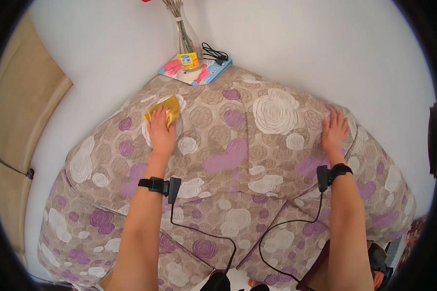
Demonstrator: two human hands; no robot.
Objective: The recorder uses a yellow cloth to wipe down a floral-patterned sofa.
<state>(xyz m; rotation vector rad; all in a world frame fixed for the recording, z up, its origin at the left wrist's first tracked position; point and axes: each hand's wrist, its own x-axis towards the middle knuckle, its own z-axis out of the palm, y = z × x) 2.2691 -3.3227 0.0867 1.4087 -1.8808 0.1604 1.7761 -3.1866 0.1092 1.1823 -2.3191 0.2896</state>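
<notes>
My left hand [161, 129] presses a folded yellow cloth [172, 104] onto the patterned fabric cover [218, 125], over a white flower print. The cover is beige with purple and white rounded motifs and lies over a broad surface. On the right, my right hand [335, 131] rests palm down near the cover's back right edge, fingers slightly apart, holding nothing. Each wrist wears a black strap with a small device and a cable.
At the back corner a glass vase [185, 40] of dried stems stands on a colourful flat box or book [207, 77], beside a coiled black cable [215, 54]. White walls meet behind. A beige padded panel [29, 87] stands at left.
</notes>
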